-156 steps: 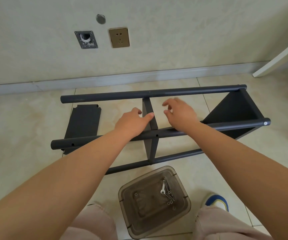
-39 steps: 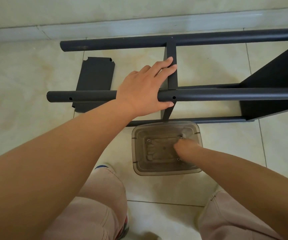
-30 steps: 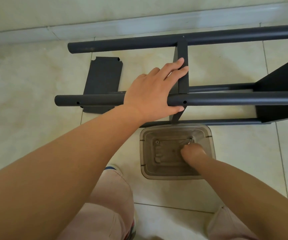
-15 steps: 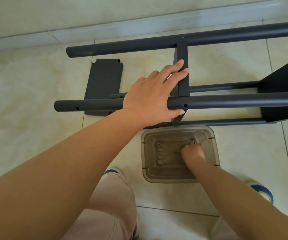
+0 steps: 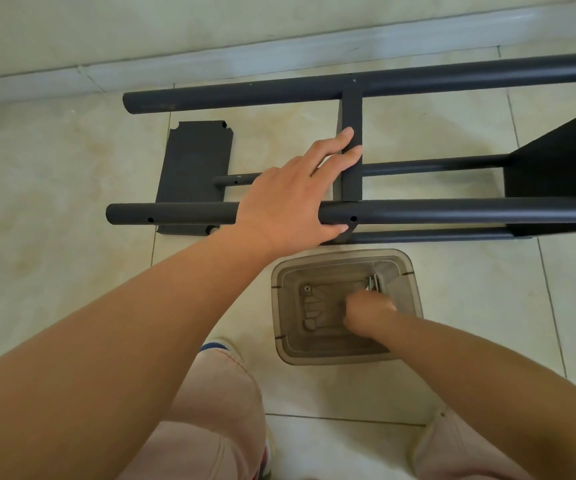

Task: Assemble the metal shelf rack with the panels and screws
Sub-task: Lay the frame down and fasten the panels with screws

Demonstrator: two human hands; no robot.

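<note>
The dark grey metal rack lies on its side on the tiled floor. Its near upper pole (image 5: pixel 453 211) and far pole (image 5: pixel 245 95) are joined by a middle panel (image 5: pixel 351 112) and a large end panel (image 5: pixel 563 161). My left hand (image 5: pixel 290 199) holds the near pole, thumb under it, fingers stretched onto the middle panel's edge. My right hand (image 5: pixel 366 311) reaches into a translucent bin (image 5: pixel 414 292), fingers curled at its bottom. What they hold is hidden. Metal screws (image 5: pixel 374 283) lie just beyond the knuckles, and one screw (image 5: pixel 306 289) sits at the bin's left.
A loose dark panel (image 5: pixel 193 168) lies flat on the floor at the left, partly under the near pole. The wall's skirting (image 5: pixel 279 53) runs just behind the rack. My knees and a shoe (image 5: pixel 215 346) are at the bottom, beside the bin.
My right hand left the rack and went down into the bin, where it has been shifting among the screws. My left hand stays on the near pole and panel.
</note>
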